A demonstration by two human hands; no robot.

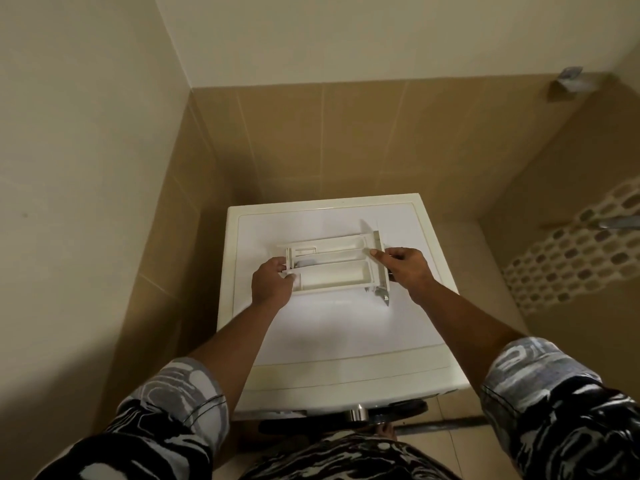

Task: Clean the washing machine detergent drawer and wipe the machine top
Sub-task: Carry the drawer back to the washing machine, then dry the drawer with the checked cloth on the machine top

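The drawer [332, 268], white and divided into long compartments, is seen in the middle of the frame, laid crosswise over the machine top [332, 327], with its long side running left to right. Its front panel is turned to the right end and stands on edge. A small bluish insert [306, 263] is seen in the compartment at the left end. Whether the drawer rests on the surface or is held just above it cannot be told.

The left end of the drawer is held by the left hand [272, 284]: the grip is clamped on it, with the thumb laid on the near rim and the fingers curled round the end. The right end is held by the right hand [403, 266], whose grip is likewise closed on the drawer; the thumb is stretched along the top of a dividing wall, and the fingers are wrapped behind the front panel.

The machine top is white with a cream border, and it fills the centre of the frame. A shiny round knob [358, 414] is seen under its near edge, low in the frame. Both forearms are bare, and patterned black-and-grey sleeves [180, 403] are seen at the lower left and lower right.

The machine is set in a corner, with tan wall tiles [346, 143] behind it. A white mat with oval holes [571, 251] is seen against the tiles at the right of the frame, and a small metal fitting [569, 81] is fixed in the upper right.
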